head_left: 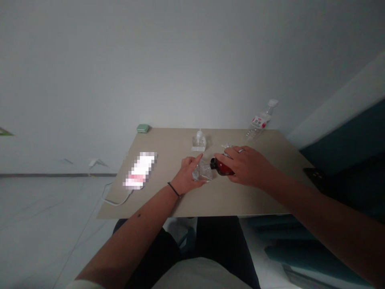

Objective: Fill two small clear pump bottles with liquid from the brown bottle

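My left hand [189,176] is closed round the side of a clear square-sided container [206,172] on the table, thumb and fingers on either side of it. In my right hand [245,165] is a dark red-brown bottle [223,167], tipped on its side with its black neck [213,163] pointing left. That neck is over or beside the container's right edge; whether they touch I cannot tell. No liquid can be made out. Behind my left hand a small clear bottle with a white pointed top [199,141] stands upright.
A lit phone [140,170] with a white cable [116,204] lies on the left of the table [168,140]. A small green case [142,128] sits at the back left corner. At the back right, an upright clear plastic bottle [260,121] has a white cap. The wall [192,72] borders the far edge.
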Tool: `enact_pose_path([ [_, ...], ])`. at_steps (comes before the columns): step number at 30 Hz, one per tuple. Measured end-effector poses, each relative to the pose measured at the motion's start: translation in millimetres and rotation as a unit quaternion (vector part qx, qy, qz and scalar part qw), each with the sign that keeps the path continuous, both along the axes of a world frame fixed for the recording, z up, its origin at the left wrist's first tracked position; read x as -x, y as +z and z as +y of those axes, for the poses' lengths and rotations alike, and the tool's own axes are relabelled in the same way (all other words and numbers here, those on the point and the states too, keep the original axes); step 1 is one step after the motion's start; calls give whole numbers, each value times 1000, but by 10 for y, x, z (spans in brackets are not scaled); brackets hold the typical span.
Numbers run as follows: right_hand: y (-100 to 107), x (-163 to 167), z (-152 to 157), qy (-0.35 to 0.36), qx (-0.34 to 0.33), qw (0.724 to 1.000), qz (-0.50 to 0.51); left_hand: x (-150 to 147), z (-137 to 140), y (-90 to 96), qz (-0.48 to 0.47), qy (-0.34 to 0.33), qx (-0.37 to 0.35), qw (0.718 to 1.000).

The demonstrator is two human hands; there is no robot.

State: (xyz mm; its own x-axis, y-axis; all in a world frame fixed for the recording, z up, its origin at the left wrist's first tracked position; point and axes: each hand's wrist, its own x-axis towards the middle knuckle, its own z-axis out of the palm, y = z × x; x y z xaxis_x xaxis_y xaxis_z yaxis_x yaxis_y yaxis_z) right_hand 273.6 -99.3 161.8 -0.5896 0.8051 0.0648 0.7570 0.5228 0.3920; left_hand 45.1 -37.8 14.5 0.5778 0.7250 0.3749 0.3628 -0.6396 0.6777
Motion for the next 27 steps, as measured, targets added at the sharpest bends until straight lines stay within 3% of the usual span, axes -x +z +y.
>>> enact_pose_path([
  [27, 26, 13, -2, 0, 7, 1000, -9, -3, 3, -17, -14, -1, -4, 1000],
])
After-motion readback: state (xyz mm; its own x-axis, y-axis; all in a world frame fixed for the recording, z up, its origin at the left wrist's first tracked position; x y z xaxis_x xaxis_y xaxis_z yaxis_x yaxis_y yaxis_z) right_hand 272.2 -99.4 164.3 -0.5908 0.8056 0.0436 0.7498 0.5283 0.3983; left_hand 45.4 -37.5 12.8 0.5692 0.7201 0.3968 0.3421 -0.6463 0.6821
